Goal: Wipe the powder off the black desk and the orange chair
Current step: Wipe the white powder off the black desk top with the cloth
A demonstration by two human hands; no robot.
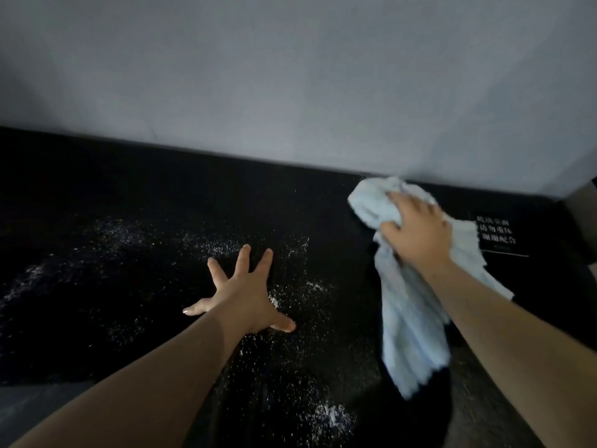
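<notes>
— What are we working with on the bench point(97, 176)?

— A pale blue cloth point(407, 318), soft and limp. We judge it light: its free end hangs and trails in folds under our right forearm, down towards the near edge. Our right hand point(416, 234) is clenched round a bunched part of it, fingers curled into the wad, far right near the grey wall point(290, 76).

— Is that a good place to hold it?

— We think so. A floppy cloth gives no push unless we gather it into a pad, and the bunch under our palm does that. The loose tail may drag through the powder point(290, 305) and smear it, so we would tuck it in.

— And the powder?

— White specks scattered over the middle and left of the black top, thicker beside our left hand point(245, 295) and in a patch near the front edge. It looks fine and dry, so we expect it to lift easily but also to scatter under a fast sweep.

— What is our left hand doing?

— Released, fingers spread, planted flat on the bench among the specks, holding nothing.

— Any writing?

— A small label point(497, 236) with white characters sits on the bench just right of the cloth. They look Chinese, too blurred for us to read. We see no brand, and the orange chair is out of view.
</notes>
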